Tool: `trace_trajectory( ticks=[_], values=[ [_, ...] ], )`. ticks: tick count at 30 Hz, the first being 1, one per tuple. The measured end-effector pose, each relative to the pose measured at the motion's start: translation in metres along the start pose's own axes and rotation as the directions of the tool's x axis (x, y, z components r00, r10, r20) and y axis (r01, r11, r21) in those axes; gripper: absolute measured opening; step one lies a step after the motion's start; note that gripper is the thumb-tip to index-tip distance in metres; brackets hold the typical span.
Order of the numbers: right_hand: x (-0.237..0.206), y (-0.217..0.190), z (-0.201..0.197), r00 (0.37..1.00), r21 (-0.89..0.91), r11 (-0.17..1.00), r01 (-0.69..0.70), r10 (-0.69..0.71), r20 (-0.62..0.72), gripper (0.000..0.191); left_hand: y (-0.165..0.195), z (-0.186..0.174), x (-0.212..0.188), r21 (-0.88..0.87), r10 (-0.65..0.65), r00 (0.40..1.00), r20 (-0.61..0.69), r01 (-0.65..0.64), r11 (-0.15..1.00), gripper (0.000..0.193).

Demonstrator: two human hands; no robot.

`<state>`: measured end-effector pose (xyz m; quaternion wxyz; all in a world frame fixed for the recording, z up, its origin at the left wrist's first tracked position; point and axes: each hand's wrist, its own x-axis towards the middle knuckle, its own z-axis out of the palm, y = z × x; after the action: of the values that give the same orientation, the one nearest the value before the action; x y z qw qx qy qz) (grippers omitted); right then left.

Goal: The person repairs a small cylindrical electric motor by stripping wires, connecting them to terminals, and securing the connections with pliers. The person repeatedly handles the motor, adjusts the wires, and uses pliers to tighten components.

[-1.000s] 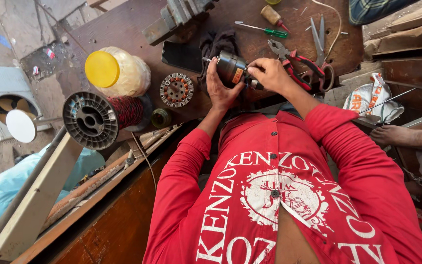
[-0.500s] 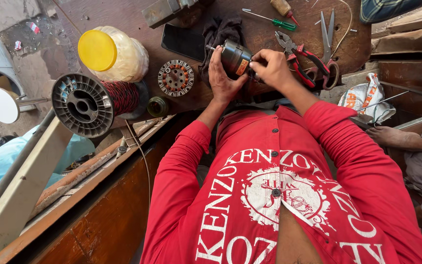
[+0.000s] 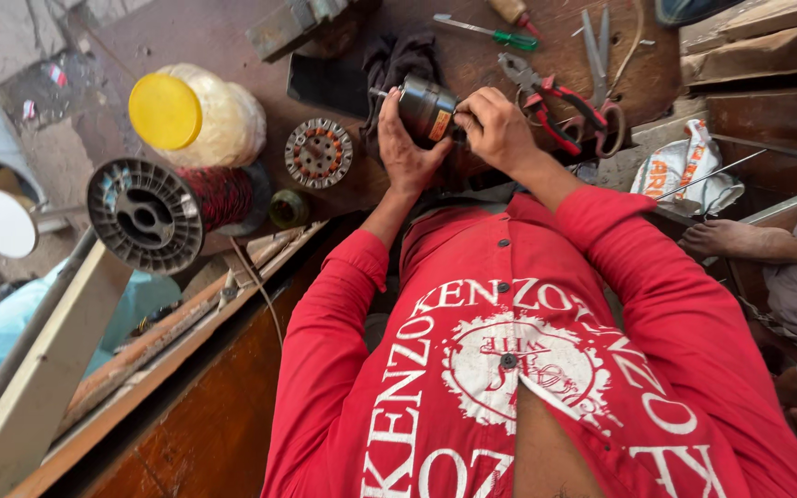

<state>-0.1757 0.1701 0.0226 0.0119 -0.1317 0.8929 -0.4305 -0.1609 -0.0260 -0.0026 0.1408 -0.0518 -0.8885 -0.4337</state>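
Near the top centre, the left hand (image 3: 405, 148) and right hand (image 3: 495, 129) both grip a small dark motor (image 3: 426, 108). A round stator core (image 3: 318, 153) lies just left of it, red-handled pliers (image 3: 555, 106) to its right.

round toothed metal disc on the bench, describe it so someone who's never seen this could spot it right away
On the brown workbench, look just beside the left hand. The toothed disc lies flat between that hand and the yellow-lidded jar. Unlike the big grey wire spool nearby, it is small, with copper-coloured spots ringing a dark centre.
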Motion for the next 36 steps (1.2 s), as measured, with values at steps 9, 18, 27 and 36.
trace_trajectory(
  ticks=[9, 18, 27, 36],
  values=[
    [-0.041, 0.060, -0.060, 0.883, -0.719, 0.680, -0.145, 0.417, 0.216, 0.080, -0.001, -0.005, 0.000, 0.038, 0.020, 1.000, -0.005, -0.020, 0.999, 0.107],
    [-0.092, 0.054, -0.045, 0.933, -0.166, 0.977, -0.131, 0.178, 0.311, 0.049, -0.004, -0.008, -0.003, 0.011, 0.051, 0.998, -0.030, -0.051, 0.999, 0.106],
    [-0.081, 0.008, -0.050, 0.930, -0.215, 0.967, -0.135, 0.199, 0.310, 0.064, -0.007, -0.009, -0.004, -0.018, 0.052, 0.998, -0.020, -0.052, 0.998, 0.106],
    [-0.081, 0.011, -0.053, 0.914, -0.140, 0.977, -0.162, 0.202, 0.353, 0.065, -0.009, -0.011, -0.004, -0.012, 0.023, 1.000, 0.019, -0.023, 1.000, 0.109]
  ],
)
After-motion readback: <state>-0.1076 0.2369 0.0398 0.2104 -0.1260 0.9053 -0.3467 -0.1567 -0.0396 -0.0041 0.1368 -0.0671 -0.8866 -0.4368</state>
